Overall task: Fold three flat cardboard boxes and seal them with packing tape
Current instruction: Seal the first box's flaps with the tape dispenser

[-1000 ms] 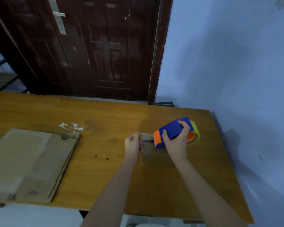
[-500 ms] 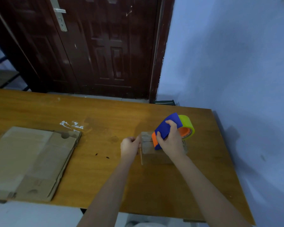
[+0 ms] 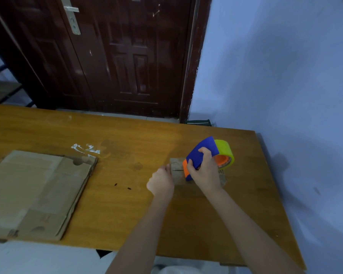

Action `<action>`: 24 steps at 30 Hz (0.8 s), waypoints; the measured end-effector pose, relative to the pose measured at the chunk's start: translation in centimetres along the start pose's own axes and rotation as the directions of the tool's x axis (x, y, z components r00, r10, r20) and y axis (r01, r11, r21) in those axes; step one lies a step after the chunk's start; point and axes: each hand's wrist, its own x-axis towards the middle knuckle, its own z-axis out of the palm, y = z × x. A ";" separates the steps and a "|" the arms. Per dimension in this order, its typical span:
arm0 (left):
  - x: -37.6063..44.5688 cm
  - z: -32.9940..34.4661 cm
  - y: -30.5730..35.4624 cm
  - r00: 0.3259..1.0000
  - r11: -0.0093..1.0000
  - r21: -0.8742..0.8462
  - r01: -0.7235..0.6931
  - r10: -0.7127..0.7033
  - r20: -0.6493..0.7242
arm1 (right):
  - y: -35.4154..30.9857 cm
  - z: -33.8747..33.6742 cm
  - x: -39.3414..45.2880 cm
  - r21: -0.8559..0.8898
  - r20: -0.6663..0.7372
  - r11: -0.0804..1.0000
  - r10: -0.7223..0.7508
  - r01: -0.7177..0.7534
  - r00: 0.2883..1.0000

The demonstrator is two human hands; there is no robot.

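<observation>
A small folded cardboard box (image 3: 176, 169) stands on the wooden table (image 3: 127, 204), mostly hidden behind my hands. My right hand (image 3: 204, 171) grips a blue and orange tape dispenser (image 3: 203, 153) carrying a yellow-green roll (image 3: 225, 149), its orange end down on the box top. My left hand (image 3: 161, 181) has its fingers curled against the box's left side, pinching at the top edge. Flat cardboard boxes (image 3: 34, 192) lie stacked at the table's left front.
A dark wooden door (image 3: 117, 56) stands behind the table and a pale blue wall (image 3: 285, 76) runs along the right. White smears (image 3: 85, 149) mark the tabletop near the flat cardboard. The table's front edge lies near my body.
My right hand has tilted the dispenser up, its orange end coming down onto the box. My left hand has closed in against the box's left edge.
</observation>
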 end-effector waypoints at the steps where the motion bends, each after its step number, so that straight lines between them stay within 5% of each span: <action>1: 0.0 0.1 0.1 1.000 1.000 0.025 0.007 -0.007 0.003 | 0.0 0.0 0.0 0.001 0.001 1.000 0.006 -0.006 1.000; 5: 0.0 0.6 -0.3 0.979 0.993 0.057 0.106 -0.115 0.167 | 0.2 0.2 0.0 0.008 -0.017 1.000 0.013 -0.013 1.000; 8: 0.5 1.3 -1.6 0.937 0.973 -0.167 0.156 -0.093 0.336 | 0.2 0.2 -0.2 0.019 -0.031 1.000 0.001 0.000 1.000; 11: 0.2 1.4 -2.7 0.993 0.923 -0.380 0.059 -0.014 0.119 | 0.1 0.2 -0.2 0.036 -0.041 0.999 0.000 0.001 0.999; 13: -0.3 1.1 -2.6 0.983 0.899 -0.398 -0.180 0.157 -0.091 | 0.0 0.2 -0.3 0.037 -0.050 0.999 -0.004 0.006 0.999; 15: -0.4 1.0 -2.2 0.873 0.846 -0.215 -0.487 0.481 -0.084 | 0.0 0.2 -0.3 0.039 -0.062 0.999 -0.005 0.007 0.998; 17: -0.5 1.1 -2.1 0.756 0.756 0.023 -0.654 0.652 0.065 | -0.1 0.2 -0.3 0.044 -0.067 0.999 0.007 -0.004 0.998; 24: 0.9 0.5 -4.2 0.628 0.521 0.396 -0.756 0.749 0.213 | -1.3 0.5 -1.1 0.051 -0.124 0.999 0.012 -0.006 0.992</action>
